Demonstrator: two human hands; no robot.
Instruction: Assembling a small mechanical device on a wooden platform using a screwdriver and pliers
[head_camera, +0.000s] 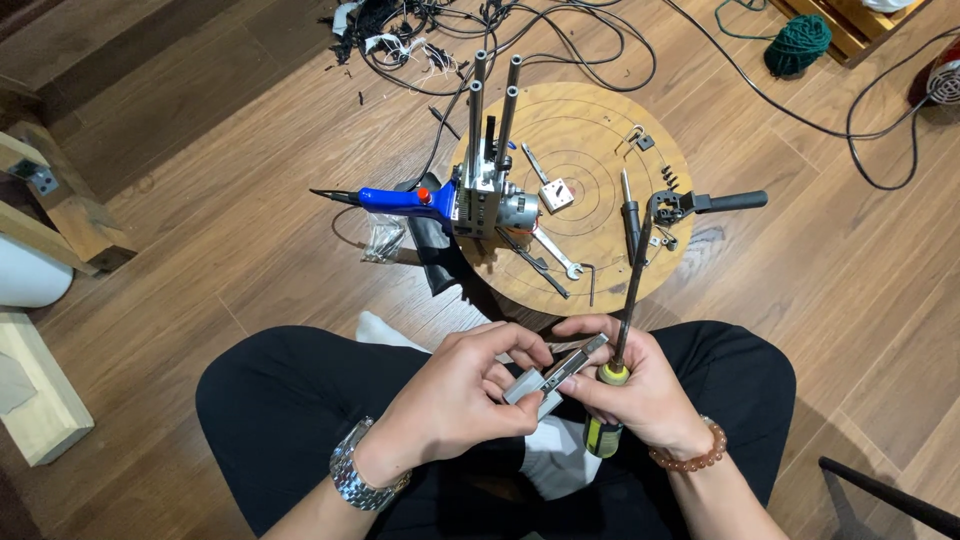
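I sit cross-legged on a wooden floor. My left hand (463, 395) and my right hand (630, 385) together hold a small grey metal part (556, 370) over my lap. My right hand also grips a screwdriver (622, 330) with a yellow and black handle, its long shaft pointing up and away from me. A metal watch is on my left wrist, a bead bracelet on my right.
A round wooden board (600, 130) lies ahead with a blue-handled power tool on metal rods (480, 190), a wrench (556, 254), a hex key, a black-handled part (715, 203) and small hardware. Tangled black cables (430, 40) and green yarn (798, 44) lie beyond. Wooden blocks (40, 390) sit at left.
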